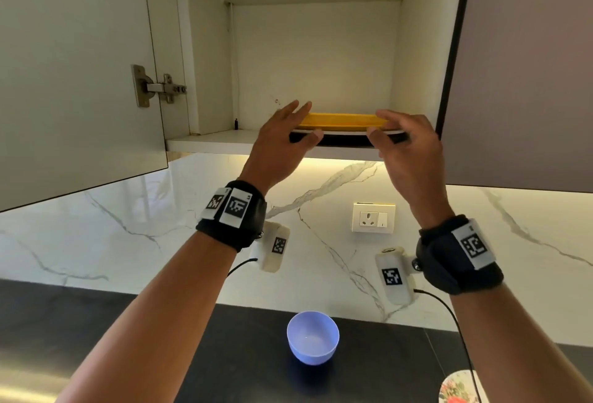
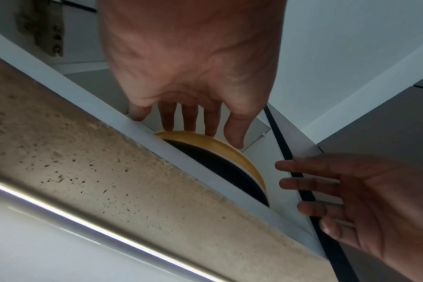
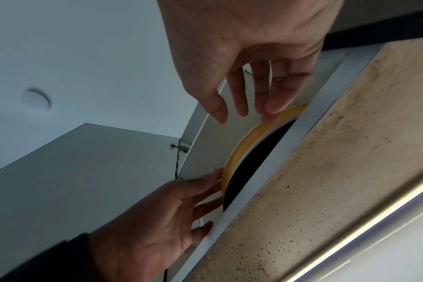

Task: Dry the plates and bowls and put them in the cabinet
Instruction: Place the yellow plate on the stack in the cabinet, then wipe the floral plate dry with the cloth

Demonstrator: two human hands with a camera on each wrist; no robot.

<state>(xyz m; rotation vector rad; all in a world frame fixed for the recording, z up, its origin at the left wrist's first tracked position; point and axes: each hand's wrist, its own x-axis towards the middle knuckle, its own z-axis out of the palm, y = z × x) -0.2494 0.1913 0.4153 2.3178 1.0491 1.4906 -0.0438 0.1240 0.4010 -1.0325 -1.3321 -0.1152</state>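
Both arms are reaching up into the open wall cabinet point(image 1: 314, 49), and the hands are sitting at either end of a small stack of plates on its bottom shelf point(image 1: 211, 141). The yellow plate point(image 1: 340, 120) is lying on top, with a white-rimmed dark plate point(image 1: 346, 139) under it, and the stack is poking slightly past the shelf's front edge.

The left hand point(image 1: 282, 142) is spreading its fingers straight and loose, with the fingertips point(image 2: 188, 122) lying against the left rim of the yellow plate; the thumb is hanging just below the stack's edge. Nothing is curling round the rim, so it is touching rather than gripping.

The right hand point(image 1: 407, 146) is doing much the same on the other side: its fingers point(image 3: 270, 106) are stretching out over the right rim of the yellow plate, relaxed and slightly apart, with the thumb sitting low by the dark plate's edge. From the left wrist view the right hand's fingertips are hovering just beside the stack, and I cannot tell whether they are actually touching it.

Well below the fingers, down on the dark counter point(image 1: 96, 322), a pale blue bowl point(image 1: 313, 337) is standing upright between the two forearms. Further right of the right wrist, at the counter's near edge, a floral plate point(image 1: 455, 386) is peeking into view. A wall socket point(image 1: 373, 218) is sitting on the marble backsplash between the wrists, and the cabinet door point(image 1: 73, 75) is hanging open left of the left hand
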